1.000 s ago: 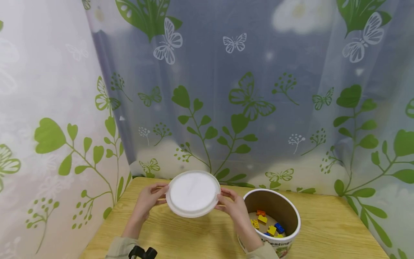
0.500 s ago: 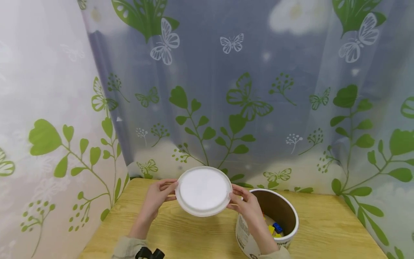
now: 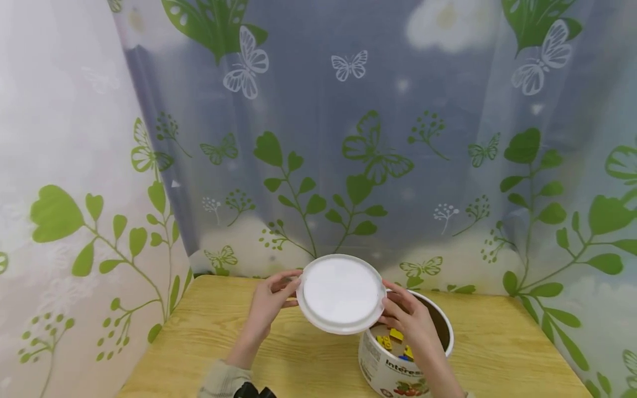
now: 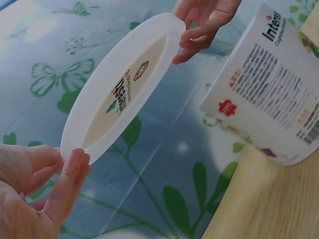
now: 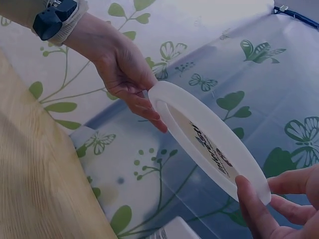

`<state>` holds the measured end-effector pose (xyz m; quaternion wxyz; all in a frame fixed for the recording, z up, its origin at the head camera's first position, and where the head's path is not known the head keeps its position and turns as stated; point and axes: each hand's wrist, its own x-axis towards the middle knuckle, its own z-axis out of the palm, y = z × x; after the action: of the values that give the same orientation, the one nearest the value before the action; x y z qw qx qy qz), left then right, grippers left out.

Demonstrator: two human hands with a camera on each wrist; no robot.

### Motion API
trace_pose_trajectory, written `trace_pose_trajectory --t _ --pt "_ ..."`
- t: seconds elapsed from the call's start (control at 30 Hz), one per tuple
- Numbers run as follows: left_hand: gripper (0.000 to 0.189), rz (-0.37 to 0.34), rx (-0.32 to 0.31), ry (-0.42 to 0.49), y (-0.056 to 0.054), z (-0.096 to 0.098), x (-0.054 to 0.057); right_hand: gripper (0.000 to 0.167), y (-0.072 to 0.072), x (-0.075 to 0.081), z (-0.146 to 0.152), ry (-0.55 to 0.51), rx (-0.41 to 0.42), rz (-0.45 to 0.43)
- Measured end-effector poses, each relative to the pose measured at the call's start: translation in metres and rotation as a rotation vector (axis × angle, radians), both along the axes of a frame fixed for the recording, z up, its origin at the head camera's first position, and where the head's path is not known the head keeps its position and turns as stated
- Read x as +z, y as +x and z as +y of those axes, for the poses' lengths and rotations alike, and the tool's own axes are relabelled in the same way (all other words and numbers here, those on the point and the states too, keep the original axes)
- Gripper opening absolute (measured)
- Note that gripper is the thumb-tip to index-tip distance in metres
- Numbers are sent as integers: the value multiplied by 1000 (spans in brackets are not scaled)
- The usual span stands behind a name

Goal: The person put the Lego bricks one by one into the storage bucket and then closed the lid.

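A round white lid [image 3: 343, 293] is held up above the table between both hands. My left hand [image 3: 271, 301] pinches its left rim, and my right hand [image 3: 410, 318] pinches the right rim. Printed lettering shows on the underside of the lid in the left wrist view [image 4: 122, 89]. Just right of the lid stands a white round tub [image 3: 393, 370] with a printed label, its top uncovered. Several toy bricks [image 3: 396, 335], yellow and blue ones among them, lie in it. The right hand and forearm are in front of the tub and hide part of its inside.
The tub stands on a wooden table [image 3: 298, 359]. Behind the table hangs a curtain [image 3: 318, 166] printed with leaves and butterflies, and a similar pale sheet [image 3: 74, 166] closes off the left side. A black wrist device [image 5: 54, 19] sits at the left cuff.
Both hands have carried the lid to the right, toward the tub, so its right edge now lies in front of the tub's left rim. The grip looks the same.
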<state>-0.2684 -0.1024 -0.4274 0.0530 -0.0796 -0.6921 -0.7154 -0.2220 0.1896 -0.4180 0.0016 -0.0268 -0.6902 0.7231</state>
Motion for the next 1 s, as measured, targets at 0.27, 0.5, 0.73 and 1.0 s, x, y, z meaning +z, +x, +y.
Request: trace_pose_trajectory --t 0.27,0.5,0.73,1.0 --pt "30 31 -56 -24 1 18 -9 50 8 -7 20 -8 -27 -15" --pt "32 46 -106 5 2 28 -17 52 16 -12 30 -34 -40 -6" --pt "30 91 -161 1 3 29 -17 47 21 -13 36 -22 -37 8" --pt "32 225 -151 -74 1 32 -15 54 24 -9 38 3 -65 20"
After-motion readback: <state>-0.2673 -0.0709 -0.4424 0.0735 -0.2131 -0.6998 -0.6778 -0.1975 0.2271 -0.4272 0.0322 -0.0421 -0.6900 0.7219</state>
